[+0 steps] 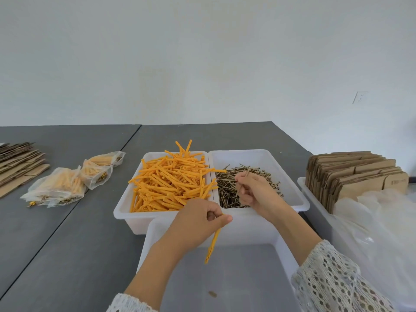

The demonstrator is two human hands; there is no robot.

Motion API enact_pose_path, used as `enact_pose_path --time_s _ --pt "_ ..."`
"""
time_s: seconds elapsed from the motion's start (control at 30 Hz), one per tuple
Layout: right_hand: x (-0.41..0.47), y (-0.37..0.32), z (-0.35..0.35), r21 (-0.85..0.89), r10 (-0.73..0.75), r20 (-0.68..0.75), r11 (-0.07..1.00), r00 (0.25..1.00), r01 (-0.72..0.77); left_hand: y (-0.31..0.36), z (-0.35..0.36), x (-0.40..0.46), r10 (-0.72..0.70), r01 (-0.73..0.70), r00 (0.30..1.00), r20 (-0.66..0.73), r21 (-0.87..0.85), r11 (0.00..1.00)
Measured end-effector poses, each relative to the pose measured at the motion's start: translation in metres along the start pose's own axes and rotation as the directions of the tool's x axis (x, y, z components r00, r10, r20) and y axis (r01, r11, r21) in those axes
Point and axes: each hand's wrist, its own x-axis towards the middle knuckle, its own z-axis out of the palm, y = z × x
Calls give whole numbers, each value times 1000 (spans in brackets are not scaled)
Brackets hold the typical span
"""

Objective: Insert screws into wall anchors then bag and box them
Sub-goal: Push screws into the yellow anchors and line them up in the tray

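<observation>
Filled bags (67,179) left of bins (258,157)

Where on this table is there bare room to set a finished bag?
Bare grey table lies between the filled bags and the anchor bin, also behind both bins. The right side is crowded: cardboard bin sits close beside the screw bin.

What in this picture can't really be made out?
- Head view: how much screw the right hand grips; fingers cover part.
- Top of the orange anchor: hidden inside the left hand.
- Count inside the filled bags: cloudy plastic, too small.
- Small brown speck in the near empty bin: too blurred to identify.
- Cardboard stack: cut off by the left edge.
</observation>
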Motion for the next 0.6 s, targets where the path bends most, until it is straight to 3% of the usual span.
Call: enact_pose_path --time_s 0.13,0.6 --pt "-7 -2 9 -124 72 141 991 987 -55 -1 4 4 -5 9 998 -59 68 998" --pt "-9 5 18 -366 -33 75 929 997 58 -6 5 6 -5 10 995 -101 54 998"
